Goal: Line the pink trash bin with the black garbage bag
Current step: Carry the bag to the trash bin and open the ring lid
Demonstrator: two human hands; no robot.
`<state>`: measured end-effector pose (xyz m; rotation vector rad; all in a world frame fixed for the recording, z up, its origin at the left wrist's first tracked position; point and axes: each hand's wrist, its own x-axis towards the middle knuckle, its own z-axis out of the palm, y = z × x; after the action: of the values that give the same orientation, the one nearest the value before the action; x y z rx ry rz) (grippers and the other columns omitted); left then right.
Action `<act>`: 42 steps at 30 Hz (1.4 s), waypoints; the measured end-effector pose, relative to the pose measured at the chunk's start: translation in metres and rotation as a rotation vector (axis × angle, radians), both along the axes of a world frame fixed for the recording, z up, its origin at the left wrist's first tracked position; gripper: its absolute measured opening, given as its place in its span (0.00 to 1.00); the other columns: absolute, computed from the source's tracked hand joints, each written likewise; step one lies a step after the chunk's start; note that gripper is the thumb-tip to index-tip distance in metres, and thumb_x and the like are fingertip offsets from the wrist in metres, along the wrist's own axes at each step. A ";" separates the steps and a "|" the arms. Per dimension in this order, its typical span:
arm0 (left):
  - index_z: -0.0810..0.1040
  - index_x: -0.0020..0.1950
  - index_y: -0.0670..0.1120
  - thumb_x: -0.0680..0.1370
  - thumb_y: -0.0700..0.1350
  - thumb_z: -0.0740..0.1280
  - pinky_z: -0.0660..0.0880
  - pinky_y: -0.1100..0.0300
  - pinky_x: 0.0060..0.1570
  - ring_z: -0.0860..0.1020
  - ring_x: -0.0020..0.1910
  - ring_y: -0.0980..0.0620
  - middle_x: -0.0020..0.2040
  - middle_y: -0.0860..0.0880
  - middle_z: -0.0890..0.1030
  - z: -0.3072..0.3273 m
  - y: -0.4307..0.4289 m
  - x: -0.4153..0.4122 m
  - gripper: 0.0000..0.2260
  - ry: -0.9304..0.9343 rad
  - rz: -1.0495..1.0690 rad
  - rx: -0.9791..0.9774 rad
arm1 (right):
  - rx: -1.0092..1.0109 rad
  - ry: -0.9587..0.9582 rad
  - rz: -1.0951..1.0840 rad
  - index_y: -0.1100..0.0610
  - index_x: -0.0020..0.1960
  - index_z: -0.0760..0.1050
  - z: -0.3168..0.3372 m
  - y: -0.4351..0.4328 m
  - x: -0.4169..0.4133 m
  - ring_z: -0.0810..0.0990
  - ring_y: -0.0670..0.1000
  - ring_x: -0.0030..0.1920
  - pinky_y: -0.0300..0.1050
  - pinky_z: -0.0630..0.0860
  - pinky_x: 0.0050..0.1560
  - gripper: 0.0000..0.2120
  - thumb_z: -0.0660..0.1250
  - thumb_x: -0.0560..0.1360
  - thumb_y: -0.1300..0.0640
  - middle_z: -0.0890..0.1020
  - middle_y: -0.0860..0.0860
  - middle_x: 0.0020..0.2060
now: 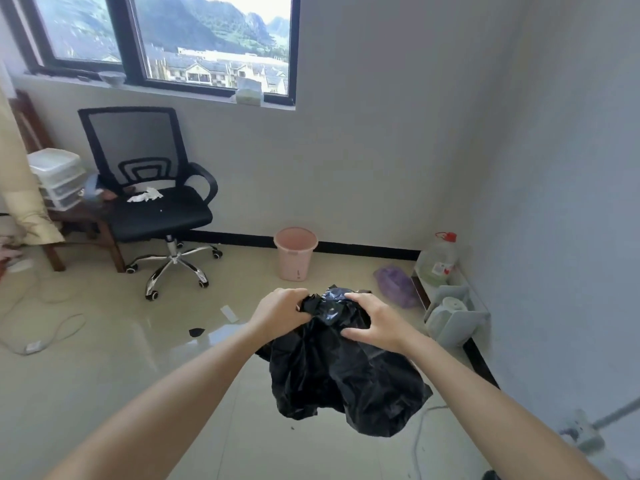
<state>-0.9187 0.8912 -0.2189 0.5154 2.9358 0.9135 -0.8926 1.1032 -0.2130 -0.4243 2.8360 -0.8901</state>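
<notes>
The pink trash bin (295, 252) stands upright on the floor against the far wall, its inside bare. In front of it, well off the floor, hangs the crumpled black garbage bag (341, 368). My left hand (280, 311) pinches the bag's top edge on the left. On the right, my right hand (375, 322) grips the top with fingers pressed into the plastic. Both hands are held close together, short of the bin and apart from it.
A black office chair (156, 199) on wheels stands left of the bin. A purple bag (396, 284), a large bottle (438, 259) and a white rack (457, 315) line the right wall. Cables (45, 327) and small scraps (196, 331) lie on the shiny tiled floor.
</notes>
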 end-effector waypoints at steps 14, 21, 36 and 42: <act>0.57 0.27 0.55 0.70 0.45 0.65 0.62 0.59 0.33 0.73 0.38 0.44 0.29 0.54 0.70 -0.038 -0.022 -0.255 0.19 -0.050 0.108 -0.075 | 0.064 -0.012 0.122 0.57 0.65 0.69 -0.044 -0.028 -0.297 0.64 0.52 0.70 0.43 0.61 0.70 0.26 0.70 0.70 0.53 0.68 0.55 0.68; 0.63 0.32 0.50 0.71 0.46 0.63 0.61 0.59 0.34 0.76 0.44 0.43 0.37 0.47 0.76 -0.069 -0.043 -0.396 0.11 -0.021 0.010 -0.141 | 0.119 -0.066 0.062 0.55 0.62 0.71 -0.073 -0.048 -0.434 0.63 0.51 0.71 0.44 0.63 0.68 0.21 0.68 0.71 0.55 0.66 0.54 0.69; 0.66 0.41 0.49 0.72 0.46 0.62 0.64 0.59 0.37 0.76 0.48 0.47 0.46 0.47 0.78 -0.152 0.024 -0.610 0.04 -0.208 -0.124 -0.186 | 0.101 -0.338 -0.150 0.57 0.65 0.69 -0.156 0.007 -0.624 0.62 0.53 0.71 0.45 0.60 0.70 0.19 0.62 0.75 0.55 0.65 0.55 0.70; 0.63 0.41 0.49 0.73 0.47 0.61 0.63 0.60 0.37 0.74 0.51 0.47 0.42 0.52 0.68 -0.177 0.068 -0.674 0.07 -0.345 -0.014 -0.189 | 0.122 -0.429 -0.084 0.56 0.65 0.69 -0.189 0.053 -0.707 0.62 0.51 0.70 0.46 0.65 0.67 0.19 0.61 0.74 0.55 0.65 0.52 0.69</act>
<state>-1.5927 0.9592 -0.3961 0.3298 2.6623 0.6383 -1.5996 1.1559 -0.4023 -0.0838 2.5056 -0.7137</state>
